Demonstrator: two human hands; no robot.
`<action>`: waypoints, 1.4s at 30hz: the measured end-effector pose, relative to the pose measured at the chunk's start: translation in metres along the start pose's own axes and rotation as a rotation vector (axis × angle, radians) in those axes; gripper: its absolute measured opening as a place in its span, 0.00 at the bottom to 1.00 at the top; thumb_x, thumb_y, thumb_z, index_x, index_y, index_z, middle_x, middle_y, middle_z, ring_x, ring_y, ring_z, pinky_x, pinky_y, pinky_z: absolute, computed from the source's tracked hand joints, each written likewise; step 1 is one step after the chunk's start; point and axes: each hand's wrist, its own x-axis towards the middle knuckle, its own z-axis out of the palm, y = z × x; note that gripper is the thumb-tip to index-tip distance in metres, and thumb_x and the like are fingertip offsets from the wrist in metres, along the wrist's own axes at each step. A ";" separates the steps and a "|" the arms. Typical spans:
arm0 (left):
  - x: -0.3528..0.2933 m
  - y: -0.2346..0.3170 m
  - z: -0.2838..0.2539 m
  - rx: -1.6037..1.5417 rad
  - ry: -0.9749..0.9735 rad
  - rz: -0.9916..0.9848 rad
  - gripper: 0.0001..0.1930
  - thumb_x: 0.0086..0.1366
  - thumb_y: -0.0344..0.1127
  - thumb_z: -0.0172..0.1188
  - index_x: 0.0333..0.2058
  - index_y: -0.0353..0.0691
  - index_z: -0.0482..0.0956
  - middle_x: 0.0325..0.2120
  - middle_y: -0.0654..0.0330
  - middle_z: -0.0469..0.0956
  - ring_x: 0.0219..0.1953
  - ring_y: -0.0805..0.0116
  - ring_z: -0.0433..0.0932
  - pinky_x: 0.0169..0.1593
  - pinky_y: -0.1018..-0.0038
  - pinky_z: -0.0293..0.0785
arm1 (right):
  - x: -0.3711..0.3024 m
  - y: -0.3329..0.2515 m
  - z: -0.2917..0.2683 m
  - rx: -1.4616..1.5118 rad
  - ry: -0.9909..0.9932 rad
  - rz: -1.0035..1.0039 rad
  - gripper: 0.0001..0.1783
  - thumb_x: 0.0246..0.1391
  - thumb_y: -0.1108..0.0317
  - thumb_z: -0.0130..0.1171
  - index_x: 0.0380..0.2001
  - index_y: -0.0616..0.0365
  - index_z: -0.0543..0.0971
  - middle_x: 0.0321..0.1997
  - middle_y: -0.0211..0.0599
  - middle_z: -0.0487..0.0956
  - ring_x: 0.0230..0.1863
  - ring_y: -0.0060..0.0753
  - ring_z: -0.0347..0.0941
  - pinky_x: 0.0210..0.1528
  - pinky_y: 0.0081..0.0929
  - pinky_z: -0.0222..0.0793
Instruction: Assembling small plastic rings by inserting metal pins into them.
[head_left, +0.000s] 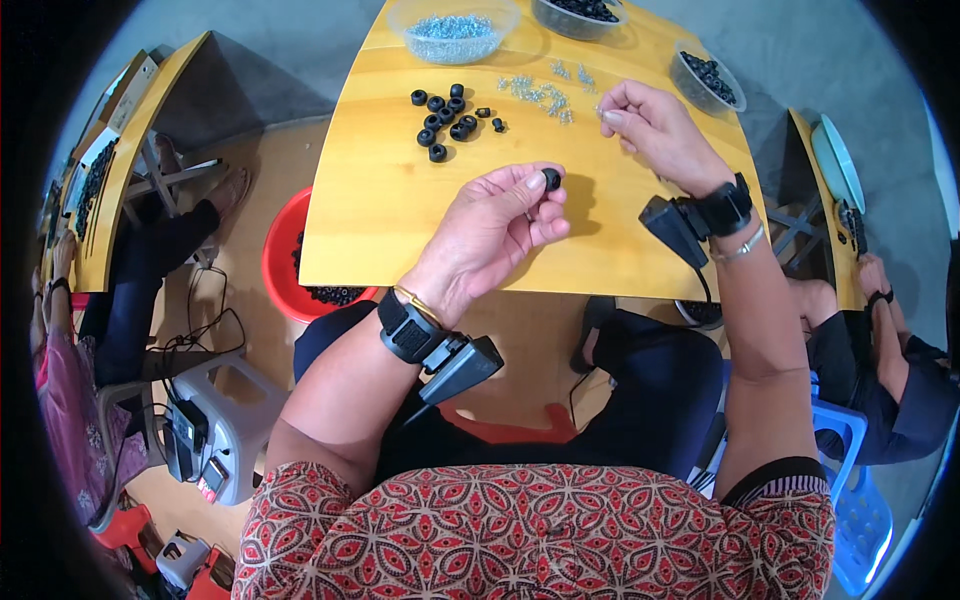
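My left hand [495, 222] pinches a black round knob-like piece [551, 180] between thumb and forefinger above the yellow table [400, 220]. Further right and farther off, my right hand [655, 130] has its thumb and forefinger pressed together on a small silvery piece, mostly hidden by the fingertips. Beside those fingertips lies a scatter of small silvery pieces [545, 97]. A loose group of black round pieces [447, 115] rests to the left of it, with two smaller black pieces [498, 125] at its right edge.
Along the far side stand a clear tub [408, 42] of silvery-blue pieces and another tub [570, 28] of black parts. A third tub [690, 92] stands at the right edge. A red basin [283, 262] is below the table's left side. Other people sit at tables on both sides.
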 end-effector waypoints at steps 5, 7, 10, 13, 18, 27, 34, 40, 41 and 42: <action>0.000 0.004 0.002 0.019 -0.035 0.082 0.11 0.60 0.32 0.46 0.38 0.31 0.68 0.28 0.60 0.71 0.25 0.77 0.70 0.34 0.81 0.72 | -0.018 -0.026 0.011 0.063 -0.088 -0.131 0.06 0.48 0.71 0.47 0.27 0.64 0.70 0.21 0.29 0.69 0.25 0.18 0.63 0.30 0.16 0.60; -0.001 0.005 0.003 0.022 -0.052 0.095 0.11 0.60 0.32 0.46 0.38 0.32 0.68 0.28 0.60 0.71 0.26 0.77 0.70 0.35 0.81 0.72 | -0.021 -0.033 0.011 -0.016 -0.087 -0.184 0.05 0.48 0.73 0.46 0.27 0.65 0.69 0.20 0.31 0.69 0.25 0.20 0.63 0.29 0.17 0.61; 0.001 0.005 0.003 0.022 -0.090 0.123 0.11 0.60 0.32 0.46 0.38 0.32 0.68 0.28 0.60 0.71 0.26 0.77 0.69 0.35 0.81 0.72 | -0.024 -0.044 0.012 -0.165 -0.077 -0.246 0.04 0.46 0.75 0.46 0.26 0.65 0.69 0.19 0.34 0.69 0.23 0.24 0.64 0.28 0.19 0.61; 0.002 0.006 0.003 0.013 -0.104 0.147 0.10 0.59 0.31 0.47 0.38 0.32 0.69 0.27 0.60 0.71 0.26 0.77 0.70 0.36 0.79 0.72 | -0.025 -0.053 0.017 -0.285 -0.080 -0.338 0.02 0.44 0.76 0.47 0.25 0.64 0.68 0.18 0.40 0.69 0.22 0.33 0.65 0.27 0.23 0.62; 0.001 0.008 0.003 0.011 -0.092 0.177 0.08 0.59 0.28 0.47 0.37 0.31 0.69 0.26 0.59 0.71 0.26 0.75 0.71 0.36 0.76 0.74 | -0.021 -0.053 0.025 -0.396 -0.085 -0.496 0.02 0.43 0.76 0.48 0.23 0.63 0.67 0.20 0.47 0.68 0.24 0.48 0.65 0.26 0.30 0.61; 0.001 0.011 0.006 0.182 -0.014 0.247 0.07 0.58 0.27 0.48 0.34 0.31 0.70 0.24 0.60 0.71 0.24 0.76 0.70 0.33 0.78 0.75 | -0.020 -0.056 0.028 -0.508 -0.106 -0.512 0.01 0.43 0.77 0.46 0.22 0.63 0.66 0.20 0.48 0.68 0.25 0.51 0.65 0.26 0.34 0.61; 0.001 0.010 -0.001 0.151 -0.038 0.162 0.07 0.58 0.29 0.48 0.33 0.32 0.70 0.23 0.61 0.71 0.23 0.77 0.68 0.31 0.80 0.72 | -0.019 -0.057 0.031 -0.546 -0.092 -0.585 0.01 0.44 0.77 0.46 0.22 0.63 0.66 0.18 0.47 0.68 0.24 0.50 0.65 0.25 0.33 0.61; -0.003 0.013 0.000 -0.094 -0.103 0.002 0.09 0.60 0.30 0.46 0.37 0.30 0.67 0.26 0.59 0.68 0.25 0.76 0.65 0.32 0.82 0.69 | -0.015 -0.053 0.029 -0.326 -0.104 -0.488 0.02 0.45 0.75 0.47 0.24 0.62 0.68 0.17 0.44 0.68 0.21 0.45 0.65 0.24 0.30 0.60; -0.003 0.013 0.001 -0.124 -0.116 -0.010 0.10 0.60 0.30 0.46 0.37 0.30 0.67 0.27 0.58 0.68 0.25 0.76 0.65 0.32 0.82 0.69 | -0.015 -0.053 0.028 -0.313 -0.109 -0.470 0.02 0.45 0.74 0.48 0.24 0.61 0.68 0.17 0.44 0.68 0.20 0.43 0.64 0.23 0.30 0.60; -0.003 0.014 0.001 -0.153 -0.128 -0.022 0.10 0.60 0.30 0.45 0.38 0.30 0.66 0.28 0.57 0.68 0.26 0.75 0.65 0.32 0.83 0.69 | -0.015 -0.053 0.028 -0.299 -0.114 -0.451 0.02 0.45 0.74 0.48 0.24 0.61 0.68 0.17 0.43 0.68 0.19 0.42 0.64 0.23 0.29 0.60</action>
